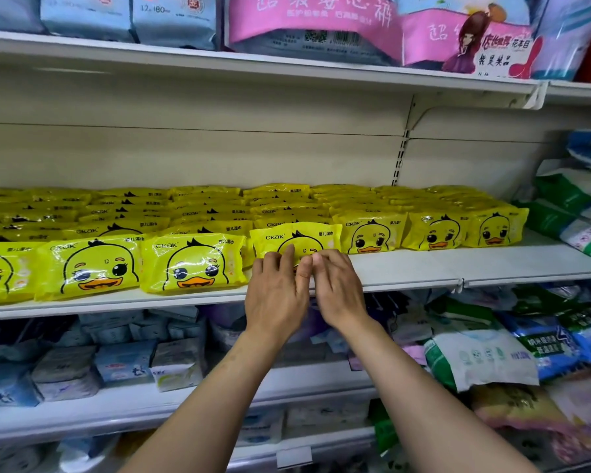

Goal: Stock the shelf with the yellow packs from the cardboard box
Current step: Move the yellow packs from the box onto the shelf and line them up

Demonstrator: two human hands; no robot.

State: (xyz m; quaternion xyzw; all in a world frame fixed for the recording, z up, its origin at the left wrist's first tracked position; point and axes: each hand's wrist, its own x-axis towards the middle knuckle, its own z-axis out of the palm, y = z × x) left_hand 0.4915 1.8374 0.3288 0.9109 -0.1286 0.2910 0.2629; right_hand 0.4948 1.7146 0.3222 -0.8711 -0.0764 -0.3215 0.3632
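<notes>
1. The left hand [276, 291] reaches forward, back of the hand up, with straight fingers resting against the lower front of one yellow pack [296, 237].
2. The right hand [338, 288] lies just beside the left hand, also back up, its fingers straight against the same pack.
3. The index fingers of both hands meet at the pack's lower middle.
4. Both bare forearms run down from the pack and spread apart toward the person.
</notes>
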